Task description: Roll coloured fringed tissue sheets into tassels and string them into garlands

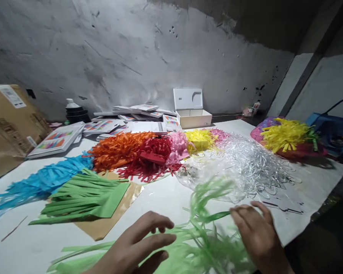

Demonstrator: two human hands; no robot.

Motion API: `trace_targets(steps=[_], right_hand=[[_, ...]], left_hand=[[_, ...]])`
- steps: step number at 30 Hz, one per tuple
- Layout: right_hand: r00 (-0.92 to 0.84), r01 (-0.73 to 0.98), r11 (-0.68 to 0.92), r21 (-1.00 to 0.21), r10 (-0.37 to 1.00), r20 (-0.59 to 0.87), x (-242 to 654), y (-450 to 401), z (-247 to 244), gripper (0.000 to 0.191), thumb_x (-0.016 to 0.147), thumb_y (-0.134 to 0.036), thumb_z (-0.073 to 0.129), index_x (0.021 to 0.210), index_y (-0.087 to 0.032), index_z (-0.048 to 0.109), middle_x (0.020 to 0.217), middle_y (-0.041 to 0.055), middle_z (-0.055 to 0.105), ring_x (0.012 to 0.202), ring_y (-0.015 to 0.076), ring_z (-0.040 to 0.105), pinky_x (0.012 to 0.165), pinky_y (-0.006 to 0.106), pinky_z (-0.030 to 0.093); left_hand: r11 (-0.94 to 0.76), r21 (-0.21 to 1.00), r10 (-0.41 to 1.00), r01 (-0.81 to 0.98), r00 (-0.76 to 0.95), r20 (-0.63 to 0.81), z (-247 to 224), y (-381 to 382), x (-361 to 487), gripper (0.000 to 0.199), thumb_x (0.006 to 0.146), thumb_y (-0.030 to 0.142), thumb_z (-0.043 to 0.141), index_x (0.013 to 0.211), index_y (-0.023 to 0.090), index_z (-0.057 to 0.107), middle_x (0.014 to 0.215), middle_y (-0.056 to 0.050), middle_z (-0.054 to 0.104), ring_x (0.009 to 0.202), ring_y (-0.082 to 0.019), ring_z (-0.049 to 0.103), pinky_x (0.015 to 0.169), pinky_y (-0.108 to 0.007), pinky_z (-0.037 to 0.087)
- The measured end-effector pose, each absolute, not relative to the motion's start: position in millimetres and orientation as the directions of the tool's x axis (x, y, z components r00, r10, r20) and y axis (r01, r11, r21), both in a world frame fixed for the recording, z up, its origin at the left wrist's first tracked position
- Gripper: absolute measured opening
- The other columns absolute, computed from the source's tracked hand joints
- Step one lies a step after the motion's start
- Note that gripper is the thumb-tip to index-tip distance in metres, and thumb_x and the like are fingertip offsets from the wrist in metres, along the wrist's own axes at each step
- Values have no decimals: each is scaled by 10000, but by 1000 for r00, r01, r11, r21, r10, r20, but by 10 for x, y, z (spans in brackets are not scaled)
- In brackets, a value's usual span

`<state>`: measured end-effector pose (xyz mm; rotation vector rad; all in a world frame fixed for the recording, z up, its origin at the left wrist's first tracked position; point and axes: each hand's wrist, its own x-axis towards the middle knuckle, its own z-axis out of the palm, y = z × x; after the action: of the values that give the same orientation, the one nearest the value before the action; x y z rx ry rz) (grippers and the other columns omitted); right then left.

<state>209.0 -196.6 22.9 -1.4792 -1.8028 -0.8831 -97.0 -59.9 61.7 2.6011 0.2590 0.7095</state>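
Observation:
Light green paper fringe [183, 247] lies spread at the front of the white table, with some strips lifted and blurred. Over its left part my left hand [143, 243] is open, fingers apart and bent, holding nothing. On the right my right hand [255, 232] has its fingertips closed on one green strip [217, 217]. A stack of darker green fringed paper [85, 196] rests on a brown sheet [103, 226] at the left, away from both hands.
Blue [48, 177], orange [120, 148], red [154, 156], pink and yellow fringes line the table's middle. Silver strands [248, 163] lie right. Behind are flat packs [140, 114] and an open white box [193, 114]. A cardboard box [14, 129] stands left, a blue bag [335, 129] right.

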Motion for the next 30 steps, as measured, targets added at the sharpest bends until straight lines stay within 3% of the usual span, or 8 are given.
trace_targets(steps=[3, 7, 10, 12, 15, 18, 25, 30], right_hand=[[-334, 937, 270, 220, 516, 788, 1862, -1852, 354, 375, 1042, -84, 336, 1026, -99, 710, 916, 89, 757, 916, 189, 698, 1070, 438, 366], [-376, 913, 310, 264, 390, 840, 1827, -1781, 390, 364, 1040, -85, 359, 1020, -72, 723, 934, 102, 773, 946, 193, 708, 1056, 411, 414], [-268, 925, 348, 154, 307, 913, 1896, -1755, 289, 282, 1029, -121, 429, 1041, -114, 711, 903, 71, 781, 903, 169, 728, 1022, 372, 480], [-83, 922, 384, -55, 332, 940, 1893, -1735, 182, 198, 987, -134, 523, 1089, -178, 688, 877, 27, 775, 841, 161, 737, 970, 359, 534], [274, 811, 395, -432, 395, 877, 1786, -1694, 11, 192, 966, -165, 579, 1097, -266, 675, 876, -7, 762, 801, 166, 740, 818, 316, 600], [486, 675, 373, -637, 425, 764, 1668, -1644, -145, 179, 987, -274, 586, 1127, -281, 698, 981, 21, 772, 868, 191, 753, 741, 278, 616], [454, 753, 309, -581, 395, 799, 1753, -1605, -332, 381, 945, -85, 578, 1232, -311, 686, 953, 20, 769, 841, 188, 757, 750, 284, 617], [492, 792, 168, -586, 392, 777, 1786, -1576, -337, 393, 958, -160, 588, 1334, -273, 598, 901, 36, 766, 779, 193, 760, 739, 278, 622]], left_hand=[[-777, 629, 345, 13, 845, 409, 922, -668, -477, 329, 984, 129, 491, 1251, 247, 644, 1187, -96, 682, 1044, -181, 644, 902, -252, 518], [-218, 949, 417, 227, 901, -120, 900, -588, 81, 293, 903, 428, 653, 901, 151, 748, 810, -43, 697, 690, -139, 563, 634, -228, 438], [265, 920, 323, 289, 872, -367, 760, -531, 255, 418, 672, 500, 856, 760, 121, 703, 657, 8, 615, 545, -77, 406, 496, -197, 260], [367, 897, 316, 246, 874, -368, 696, -547, 317, 444, 606, 481, 909, 735, 122, 683, 630, 20, 598, 520, -63, 387, 484, -198, 227], [348, 931, 403, 114, 878, -259, 641, -608, 424, 440, 628, 478, 915, 753, 126, 683, 622, 32, 573, 539, -69, 417, 511, -195, 288], [244, 970, 509, -5, 852, -124, 578, -634, 541, 431, 685, 494, 889, 766, 121, 689, 664, 14, 595, 619, -92, 486, 593, -204, 379], [-141, 990, 491, 15, 869, 57, 451, -531, 632, 408, 857, 541, 721, 895, 136, 685, 731, -58, 687, 670, -169, 641, 650, -267, 501], [-634, 773, 411, -15, 841, 353, 476, -501, 682, 253, 953, 360, 609, 793, 165, 636, 698, -32, 639, 615, -121, 551, 565, -203, 421]])
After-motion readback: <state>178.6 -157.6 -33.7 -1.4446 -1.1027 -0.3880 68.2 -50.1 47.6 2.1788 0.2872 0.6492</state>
